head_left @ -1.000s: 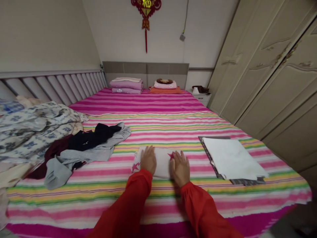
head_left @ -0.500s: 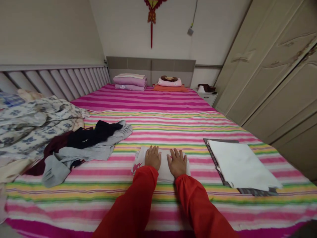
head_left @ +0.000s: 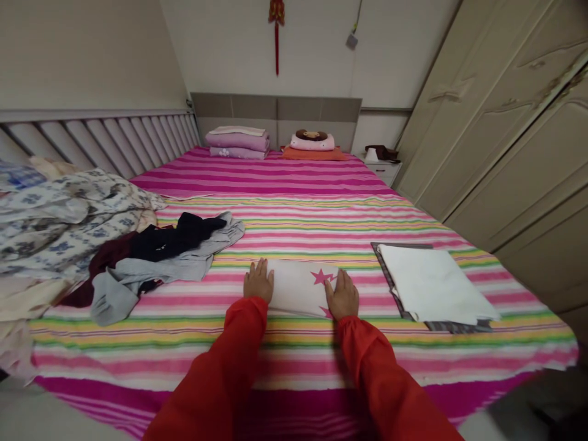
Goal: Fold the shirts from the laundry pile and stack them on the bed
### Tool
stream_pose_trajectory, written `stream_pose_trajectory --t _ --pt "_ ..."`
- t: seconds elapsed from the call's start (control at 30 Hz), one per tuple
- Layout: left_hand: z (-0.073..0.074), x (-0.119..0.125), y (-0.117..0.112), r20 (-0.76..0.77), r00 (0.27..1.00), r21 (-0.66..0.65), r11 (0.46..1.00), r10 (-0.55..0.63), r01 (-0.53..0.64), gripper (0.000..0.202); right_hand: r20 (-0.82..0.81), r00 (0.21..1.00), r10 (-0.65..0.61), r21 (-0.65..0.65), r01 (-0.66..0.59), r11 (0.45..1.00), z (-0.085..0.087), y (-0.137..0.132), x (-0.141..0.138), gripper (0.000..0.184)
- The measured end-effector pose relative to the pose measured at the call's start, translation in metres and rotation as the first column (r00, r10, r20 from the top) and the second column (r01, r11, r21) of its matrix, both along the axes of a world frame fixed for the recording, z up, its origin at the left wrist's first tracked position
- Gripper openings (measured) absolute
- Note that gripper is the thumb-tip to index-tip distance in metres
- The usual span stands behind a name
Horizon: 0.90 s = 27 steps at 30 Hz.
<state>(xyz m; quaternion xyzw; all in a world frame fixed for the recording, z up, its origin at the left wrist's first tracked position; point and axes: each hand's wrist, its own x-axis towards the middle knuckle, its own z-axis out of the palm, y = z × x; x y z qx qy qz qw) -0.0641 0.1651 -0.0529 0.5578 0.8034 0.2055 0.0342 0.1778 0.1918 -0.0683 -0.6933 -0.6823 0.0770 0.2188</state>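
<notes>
A folded whitish garment [head_left: 296,286] with pink star prints lies flat on the striped bed sheet in front of me. On its left edge rests my left hand [head_left: 258,282], palm down with the fingers stretched forward. My right hand [head_left: 342,294] lies on the garment's right end, beside the star print, its fingers extended and pointing away from me. Both palms are hidden, and neither hand visibly grips the cloth. Red sleeves cover both forearms.
Left of my hands lie grey and black clothes [head_left: 184,245] and a floral fabric heap [head_left: 82,220]. A folded white cloth [head_left: 434,285] sits on dark fabric to the right. Folded bedding [head_left: 237,142] is by the headboard [head_left: 316,110]; a wardrobe [head_left: 514,128] stands right.
My hands have moved apart, from the garment's middle to its two ends. The pink print that showed at its left now shows at its right. The view has shifted slightly.
</notes>
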Motion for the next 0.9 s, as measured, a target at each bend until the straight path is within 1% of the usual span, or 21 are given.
stream_pose_trajectory --t 0.13,0.23,0.33,0.4,0.43,0.47,0.53,0.57,0.6,0.63,0.67,0.73,0.77,0.8,0.83,0.87,0.9 --pt "-0.011 -0.021 -0.02 0.04 0.998 0.068 0.996 0.048 -0.051 0.053 -0.064 0.998 -0.02 0.029 0.022 0.999 -0.004 -0.009 0.01 0.072" --pt "-0.022 -0.034 -0.04 0.062 0.997 0.121 0.992 0.034 -0.041 0.051 -0.078 0.996 -0.032 0.001 0.032 0.999 -0.004 -0.018 0.014 0.074" --pt "-0.034 -0.037 -0.062 0.069 0.997 0.185 0.982 0.03 -0.042 0.05 -0.112 0.993 -0.028 -0.021 0.026 0.999 0.0 -0.029 0.014 0.071" --pt "-0.041 -0.033 -0.076 0.098 0.994 0.216 0.975 0.04 -0.061 0.051 -0.194 0.981 -0.023 -0.031 0.017 0.999 0.005 -0.037 0.013 0.069" --pt "-0.045 -0.029 -0.082 0.127 0.991 0.226 0.971 0.05 -0.078 0.052 -0.278 0.96 -0.038 -0.048 0.025 0.999 0.007 -0.04 0.012 0.069" --pt "-0.048 -0.025 -0.088 0.166 0.984 0.236 0.966 0.067 -0.106 0.053 -0.38 0.923 -0.067 -0.075 0.041 0.996 0.009 -0.042 0.011 0.07" --pt "-0.052 -0.015 -0.097 0.278 0.954 0.265 0.946 0.109 -0.186 0.054 -0.568 0.809 -0.152 -0.15 0.08 0.985 0.014 -0.044 0.009 0.07" --pt "-0.054 -0.009 -0.1 0.35 0.929 0.278 0.933 0.124 -0.23 0.055 -0.633 0.749 -0.196 -0.192 0.093 0.977 0.016 -0.044 0.009 0.068" --pt "-0.054 -0.004 -0.103 0.436 0.891 0.28 0.922 0.127 -0.269 0.055 -0.676 0.699 -0.232 -0.232 0.097 0.968 0.017 -0.042 0.008 0.062" --pt "-0.053 0.002 -0.105 0.554 0.823 0.26 0.914 0.124 -0.312 0.055 -0.703 0.662 -0.261 -0.268 0.093 0.959 0.019 -0.04 0.008 0.054" --pt "-0.052 0.007 -0.107 0.68 0.723 0.215 0.91 0.121 -0.355 0.055 -0.723 0.629 -0.286 -0.302 0.085 0.95 0.02 -0.038 0.008 0.045" --pt "-0.047 0.017 -0.108 0.872 0.47 0.078 0.91 0.135 -0.406 0.053 -0.768 0.536 -0.351 -0.38 0.059 0.923 0.025 -0.033 0.008 0.027" --pt "-0.044 0.022 -0.107 0.922 0.358 0.011 0.912 0.15 -0.41 0.05 -0.786 0.485 -0.384 -0.419 0.04 0.907 0.028 -0.031 0.007 0.023" --pt "-0.041 0.026 -0.105 0.948 0.274 -0.04 0.914 0.163 -0.404 0.046 -0.798 0.434 -0.417 -0.457 0.014 0.889 0.032 -0.029 0.007 0.023" --pt "-0.038 0.03 -0.102 0.961 0.217 -0.074 0.917 0.17 -0.392 0.041 -0.808 0.385 -0.447 -0.491 -0.02 0.871 0.036 -0.027 0.006 0.024" --pt "-0.035 0.034 -0.099 0.969 0.181 -0.094 0.926 0.17 -0.365 0.036 -0.814 0.337 -0.473 -0.521 -0.063 0.851 0.041 -0.026 0.006 0.026" --pt "-0.031 0.037 -0.096 0.978 0.121 -0.121 0.937 0.169 -0.328 0.032 -0.818 0.293 -0.496 -0.544 -0.111 0.832 0.047 -0.026 0.005 0.027"
